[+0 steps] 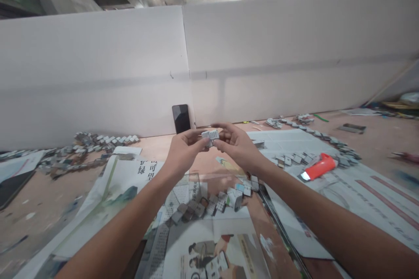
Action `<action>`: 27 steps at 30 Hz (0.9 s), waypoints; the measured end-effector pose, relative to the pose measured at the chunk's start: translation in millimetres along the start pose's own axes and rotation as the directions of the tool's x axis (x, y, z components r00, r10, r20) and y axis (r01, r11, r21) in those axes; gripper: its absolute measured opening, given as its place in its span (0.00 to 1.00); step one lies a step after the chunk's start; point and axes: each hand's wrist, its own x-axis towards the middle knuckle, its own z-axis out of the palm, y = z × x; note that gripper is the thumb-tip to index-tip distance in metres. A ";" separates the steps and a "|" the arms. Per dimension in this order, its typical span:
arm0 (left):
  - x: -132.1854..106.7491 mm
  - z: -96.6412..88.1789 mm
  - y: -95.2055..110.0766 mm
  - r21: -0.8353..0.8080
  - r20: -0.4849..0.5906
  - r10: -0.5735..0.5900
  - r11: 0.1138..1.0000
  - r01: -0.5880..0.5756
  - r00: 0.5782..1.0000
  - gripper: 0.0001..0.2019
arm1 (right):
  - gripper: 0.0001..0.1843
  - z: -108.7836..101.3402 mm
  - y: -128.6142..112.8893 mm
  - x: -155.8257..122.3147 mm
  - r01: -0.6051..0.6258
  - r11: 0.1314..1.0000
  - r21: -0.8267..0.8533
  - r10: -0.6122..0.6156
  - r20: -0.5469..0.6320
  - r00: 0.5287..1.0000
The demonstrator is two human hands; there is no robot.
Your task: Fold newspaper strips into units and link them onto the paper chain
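Between my two hands, raised over the middle of the table, is a small folded newspaper piece [210, 136]. My left hand [186, 147] pinches its left side, thumb in front and fingers behind. On the other side, the thumb and fingers of my right hand [236, 146] close on it too. Below them a short zigzag chain of folded paper pieces [214, 202] lies across printed newspaper sheets [203, 248]. A red utility knife [319, 168] rests to the right of my right forearm, beside another folded-paper chain [334, 141].
A dark phone [181, 118] leans upright against the white partition [98, 65] behind my hands. More folded-paper chains [81, 152] pile up at left, near a dark flat object [15, 187]. A small metal-looking piece [352, 128] and a pointed tool [406, 156] lie at right.
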 end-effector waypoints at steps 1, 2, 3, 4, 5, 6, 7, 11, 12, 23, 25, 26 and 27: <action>0.7 -0.6 -0.8 -0.013 -0.004 -0.007 1.000 0.007 1.000 0.14 | 0.20 -0.9 -0.6 0.3 -0.009 1.000 -0.007 0.009 -0.006 1.000; 1.4 -1.4 -1.6 -0.028 -0.006 -0.018 0.999 0.018 1.000 0.14 | 0.20 -1.8 -1.0 0.7 -0.014 1.000 -0.021 0.013 -0.014 1.000; 2.2 -2.5 -2.3 -0.040 -0.001 -0.030 0.999 0.030 1.000 0.14 | 0.19 -2.6 -1.3 1.0 -0.015 0.999 -0.035 0.014 -0.022 1.000; 3.0 -3.7 -2.6 -0.046 0.011 -0.039 0.998 0.039 0.999 0.14 | 0.18 -3.3 -1.3 1.2 -0.013 0.999 -0.047 0.012 -0.026 1.000; 3.5 -4.9 -2.6 -0.039 0.030 -0.041 0.998 0.042 0.999 0.14 | 0.17 -3.8 -1.0 1.5 -0.011 0.999 -0.051 0.009 -0.030 1.000; 3.9 -6.0 -2.3 -0.017 0.046 -0.032 0.999 0.033 0.998 0.13 | 0.16 -4.0 -0.5 1.7 -0.010 0.999 -0.046 0.008 -0.035 0.999; 4.0 -6.8 -1.7 0.020 0.058 -0.013 1.000 0.012 0.998 0.13 | 0.16 -4.1 0.2 1.9 -0.013 0.999 -0.033 0.012 -0.043 0.999; 2.9 -7.3 0.6 0.150 0.065 0.072 0.985 -0.081 0.995 0.13 | 0.16 -3.2 2.6 2.3 -0.043 0.999 0.028 0.045 -0.088 0.995; 2.5 -6.9 0.7 0.153 0.060 0.082 0.984 -0.090 0.995 0.14 | 0.16 -2.8 2.9 2.2 -0.045 0.998 0.039 0.048 -0.095 0.994; 1.7 -2.9 -6.2 -0.026 -0.015 0.010 1.000 -0.010 1.000 0.15 | 0.15 14.8 9.4 -5.7 -0.024 0.998 0.054 0.034 -0.197 0.980; 1.7 -1.8 -10.2 -0.071 -0.037 -0.026 0.997 0.023 0.999 0.16 | 0.14 18.5 11.1 -8.7 -0.009 0.998 0.067 0.024 -0.231 0.973; 1.6 -1.0 -12.0 -0.085 -0.043 -0.041 0.996 0.037 0.998 0.16 | 0.14 20.1 11.9 -10.0 -0.005 0.997 0.075 0.023 -0.241 0.970; 1.4 -0.2 -13.6 -0.094 -0.047 -0.053 0.994 0.048 0.997 0.16 | 0.14 21.4 12.9 -11.1 -0.003 0.996 0.085 0.024 -0.249 0.968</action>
